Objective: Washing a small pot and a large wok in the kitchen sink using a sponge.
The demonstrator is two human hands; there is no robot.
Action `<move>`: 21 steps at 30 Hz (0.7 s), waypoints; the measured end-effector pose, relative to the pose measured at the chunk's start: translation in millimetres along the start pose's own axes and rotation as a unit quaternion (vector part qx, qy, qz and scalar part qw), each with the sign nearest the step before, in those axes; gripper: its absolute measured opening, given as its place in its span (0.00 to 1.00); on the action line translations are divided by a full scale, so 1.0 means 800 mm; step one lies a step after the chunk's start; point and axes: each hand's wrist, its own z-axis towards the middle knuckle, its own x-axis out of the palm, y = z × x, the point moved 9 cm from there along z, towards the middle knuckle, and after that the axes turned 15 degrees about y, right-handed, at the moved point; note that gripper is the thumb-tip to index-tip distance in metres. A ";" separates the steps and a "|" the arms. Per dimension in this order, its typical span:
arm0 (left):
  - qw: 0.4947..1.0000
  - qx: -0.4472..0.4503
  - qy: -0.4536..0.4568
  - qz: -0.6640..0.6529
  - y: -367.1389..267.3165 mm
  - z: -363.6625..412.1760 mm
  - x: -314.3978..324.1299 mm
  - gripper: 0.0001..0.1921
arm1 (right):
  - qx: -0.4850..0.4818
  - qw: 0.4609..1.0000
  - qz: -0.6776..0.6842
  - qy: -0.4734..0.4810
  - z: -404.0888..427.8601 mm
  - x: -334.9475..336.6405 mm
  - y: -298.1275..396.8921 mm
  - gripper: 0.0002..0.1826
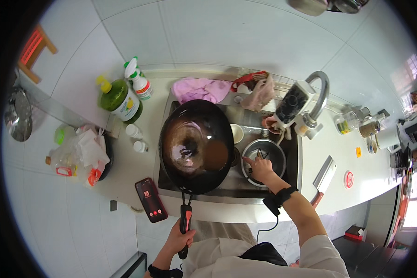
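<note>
My left hand (181, 237) grips the black and red handle (186, 217) of a large black wok (196, 113). The wok is above the left part of the sink (264, 193), its inside wet-looking with a brown patch. My right hand (261, 169) reaches into a round stainless steel basin (281, 160) in the sink's right part. Its index finger stretches left to the basin's rim, and the other fingers are partly hidden. Thin dark pieces (262, 153) lie beyond the fingers in the basin. A small white bowl (237, 133) sits between wok and basin.
A faucet (321, 93) with a white filter unit (293, 103) overhangs the sink. A cleaver (325, 177) lies on the right counter. On the left are a phone (150, 199), a green detergent bottle (123, 100) and a spray bottle (139, 81). A pink cloth (201, 89) lies behind the wok.
</note>
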 end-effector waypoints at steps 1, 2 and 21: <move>1.000 -0.001 -0.010 0.014 -0.001 0.002 -0.002 0.20 | 0.007 1.000 0.003 -0.001 -0.015 -0.010 -0.005 0.39; 1.000 0.009 -0.018 0.008 -0.002 0.005 -0.003 0.18 | 0.004 0.999 0.035 0.005 -0.031 -0.019 -0.010 0.37; 0.876 0.043 -0.207 0.433 -0.034 0.025 0.018 0.15 | 0.030 0.981 0.189 -0.044 -0.150 -0.002 -0.092 0.39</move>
